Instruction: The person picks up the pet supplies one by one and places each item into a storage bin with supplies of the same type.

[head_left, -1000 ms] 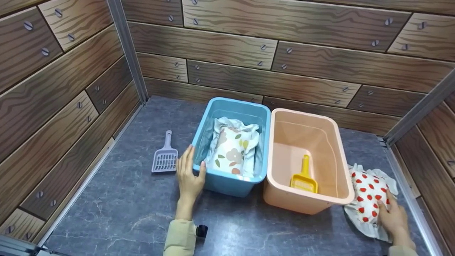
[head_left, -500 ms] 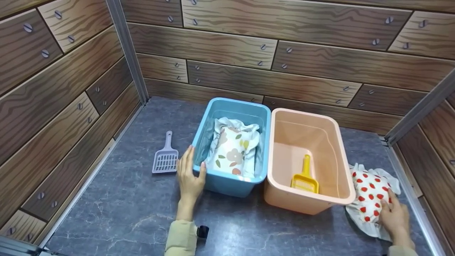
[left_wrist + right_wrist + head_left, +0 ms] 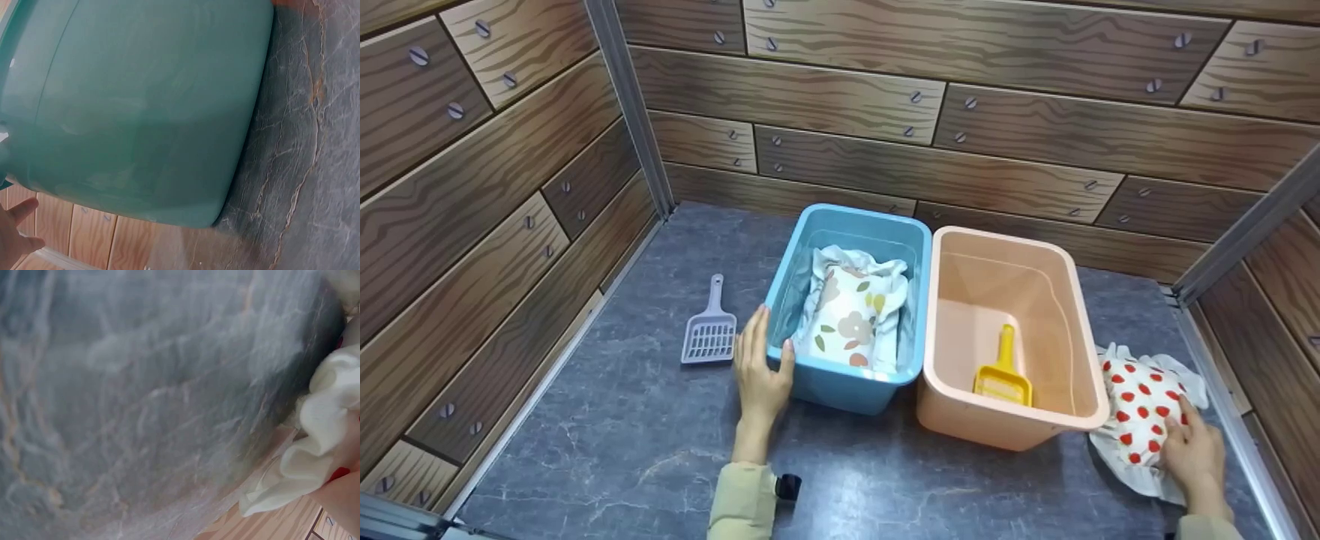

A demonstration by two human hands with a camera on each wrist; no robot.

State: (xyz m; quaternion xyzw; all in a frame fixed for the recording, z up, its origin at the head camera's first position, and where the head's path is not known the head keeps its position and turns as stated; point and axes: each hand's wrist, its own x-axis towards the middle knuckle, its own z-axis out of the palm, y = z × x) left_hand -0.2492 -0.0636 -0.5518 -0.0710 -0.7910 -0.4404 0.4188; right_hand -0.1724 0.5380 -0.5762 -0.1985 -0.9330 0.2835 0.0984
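Observation:
My left hand [image 3: 761, 382] rests with extended fingers against the near left corner of a blue plastic bin [image 3: 851, 379]. In the left wrist view the bin's wall [image 3: 140, 112] fills much of the picture, and fingers [image 3: 22, 211] show at the lower left. Inside the bin lies a ruffled white cushion [image 3: 847, 319] with a flower and leaf print. Over on the far right, my right hand [image 3: 1194, 454] lies on the near right edge of a strawberry-print cushion [image 3: 1140, 412], index finger and thumb on its top. A white ruffle [image 3: 318, 439] of this cushion shows in the right wrist view.
Beside the blue bin stands a peach bin [image 3: 1012, 427] with a yellow slotted scoop [image 3: 1003, 379] inside. A pale lilac litter scoop [image 3: 710, 334] lies on the grey marbled tabletop [image 3: 622, 450], left of the left hand. Wood-patterned walls [image 3: 840, 97] enclose the back and sides.

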